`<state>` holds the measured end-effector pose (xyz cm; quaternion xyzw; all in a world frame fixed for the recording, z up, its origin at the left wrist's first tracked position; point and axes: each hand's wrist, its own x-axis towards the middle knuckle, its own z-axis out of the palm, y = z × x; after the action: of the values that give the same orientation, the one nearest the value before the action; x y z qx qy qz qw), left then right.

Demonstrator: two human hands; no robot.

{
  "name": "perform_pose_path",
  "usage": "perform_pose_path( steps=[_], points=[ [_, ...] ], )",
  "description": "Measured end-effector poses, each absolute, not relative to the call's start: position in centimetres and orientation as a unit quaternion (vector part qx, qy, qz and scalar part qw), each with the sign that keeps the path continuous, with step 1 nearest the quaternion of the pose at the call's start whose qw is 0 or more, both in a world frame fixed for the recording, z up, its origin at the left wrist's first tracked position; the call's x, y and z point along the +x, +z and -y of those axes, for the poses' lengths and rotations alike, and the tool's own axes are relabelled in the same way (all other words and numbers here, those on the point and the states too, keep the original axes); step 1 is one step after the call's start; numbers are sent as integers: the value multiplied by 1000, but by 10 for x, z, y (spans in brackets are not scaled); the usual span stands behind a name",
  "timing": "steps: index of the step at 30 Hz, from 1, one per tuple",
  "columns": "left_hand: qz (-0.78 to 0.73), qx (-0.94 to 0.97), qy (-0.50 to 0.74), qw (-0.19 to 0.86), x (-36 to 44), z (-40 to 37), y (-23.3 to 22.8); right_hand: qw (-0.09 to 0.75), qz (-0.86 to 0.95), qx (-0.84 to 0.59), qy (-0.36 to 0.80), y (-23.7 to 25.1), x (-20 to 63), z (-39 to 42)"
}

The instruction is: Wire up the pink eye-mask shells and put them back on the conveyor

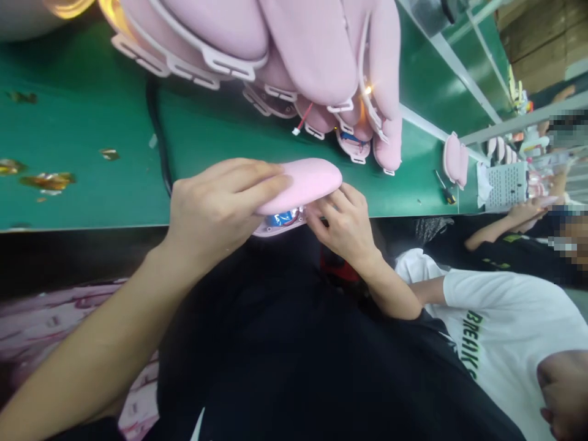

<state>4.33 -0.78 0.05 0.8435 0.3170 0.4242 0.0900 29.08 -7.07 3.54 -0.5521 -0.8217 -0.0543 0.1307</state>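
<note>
Between my two hands, just past the bench's near edge, is a pink oval casing (309,179) in two halves. The upper half is tilted up from the lower half (271,231), and a blue battery-like part (281,218) with thin wires shows in the gap. My left hand (215,199) is closed on the casing's left end, fingers over the top shell. At the right end, my right hand (343,220) pinches near the gap; its fingertips are partly hidden by the shell.
A pile of similar pink casings (312,49) lies on the green bench (124,202), one with a red-wired connector (296,130). A black cable (156,135), gold film scraps (48,181) and a screwdriver (446,191) lie about. A person in a white shirt (505,318) sits at right.
</note>
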Motion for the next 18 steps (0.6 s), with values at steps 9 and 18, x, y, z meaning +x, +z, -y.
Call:
perform_pose_path(
  steps=[9,18],
  points=[
    [-172,930,302,118,26,8,2,362,743,-562,-7,21,329,64],
    [-192,949,244,49,29,-5,-3,242,825,-511,-2,-12,316,66]
  ],
)
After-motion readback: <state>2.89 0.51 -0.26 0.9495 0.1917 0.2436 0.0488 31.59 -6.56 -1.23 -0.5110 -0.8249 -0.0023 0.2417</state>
